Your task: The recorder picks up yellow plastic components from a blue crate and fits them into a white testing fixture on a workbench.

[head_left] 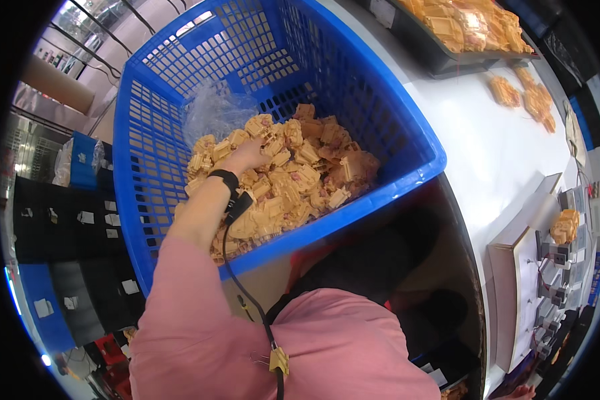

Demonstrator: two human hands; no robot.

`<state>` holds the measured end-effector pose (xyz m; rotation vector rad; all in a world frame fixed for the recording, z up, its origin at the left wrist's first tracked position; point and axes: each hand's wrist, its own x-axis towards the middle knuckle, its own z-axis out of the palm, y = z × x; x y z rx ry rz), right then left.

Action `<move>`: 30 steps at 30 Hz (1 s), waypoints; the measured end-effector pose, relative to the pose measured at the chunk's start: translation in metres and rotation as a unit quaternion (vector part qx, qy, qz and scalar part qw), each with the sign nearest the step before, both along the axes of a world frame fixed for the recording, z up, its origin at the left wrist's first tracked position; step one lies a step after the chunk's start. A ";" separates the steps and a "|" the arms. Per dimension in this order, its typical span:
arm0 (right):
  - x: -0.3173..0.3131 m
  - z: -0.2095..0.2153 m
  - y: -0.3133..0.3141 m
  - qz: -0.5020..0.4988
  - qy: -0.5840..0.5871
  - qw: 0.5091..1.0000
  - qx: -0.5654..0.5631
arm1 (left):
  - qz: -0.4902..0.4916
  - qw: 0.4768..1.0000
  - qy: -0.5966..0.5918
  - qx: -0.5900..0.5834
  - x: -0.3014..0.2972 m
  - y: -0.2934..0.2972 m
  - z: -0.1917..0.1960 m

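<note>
white table (447, 120) beside blue basket (417, 170); left hand (248, 156) amid tan parts (288, 190), can't tell if gripping any.

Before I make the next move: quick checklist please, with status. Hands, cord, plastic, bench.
1. Left hand inside the blue basket: ok, at the pile of tan parts.
2. Left grip on a part: cannot tell, fingertips hidden among the pieces.
3. Right hand located: cannot tell; fingers show at the lower right edge, owner unclear.
4. Black cord clear of the near rim: not ok, it passes across it in view; contact cannot be told.
5. Clear plastic off the hand: ok, lies beyond it, apart.
6. White bench free of loose parts: not ok, tan pieces lie beside the black tray.
</note>
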<state>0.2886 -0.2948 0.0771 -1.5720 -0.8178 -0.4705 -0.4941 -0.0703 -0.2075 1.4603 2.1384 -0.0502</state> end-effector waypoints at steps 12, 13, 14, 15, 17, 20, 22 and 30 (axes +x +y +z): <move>0.008 0.001 0.041 0.060 -0.097 0.979 -0.168 | 0.043 0.998 0.037 -0.011 0.015 0.007 -0.021; 0.011 -0.001 0.044 0.116 0.085 0.984 -0.106 | 0.037 0.998 0.046 0.001 0.007 0.009 -0.008; 0.010 -0.007 0.050 0.143 0.081 0.983 -0.085 | 0.060 0.994 -0.071 0.054 -0.001 0.009 0.008; 0.006 -0.012 0.055 0.140 0.083 0.983 -0.081 | 0.087 0.974 -0.185 0.097 -0.004 0.011 0.027; -0.009 -0.022 0.068 0.183 -0.004 0.974 -0.135 | 0.173 0.874 -0.437 0.120 -0.003 0.017 0.072; -0.044 -0.036 0.098 0.276 -0.011 0.949 -0.154 | 0.163 0.737 -0.624 0.199 0.018 0.033 0.145; -0.066 -0.039 0.116 0.284 -0.036 0.942 -0.177 | 0.140 0.681 -0.687 0.212 0.045 0.044 0.189; -0.112 -0.051 0.173 0.284 -0.020 0.938 -0.196 | -0.046 0.478 -0.874 0.075 0.207 0.078 0.281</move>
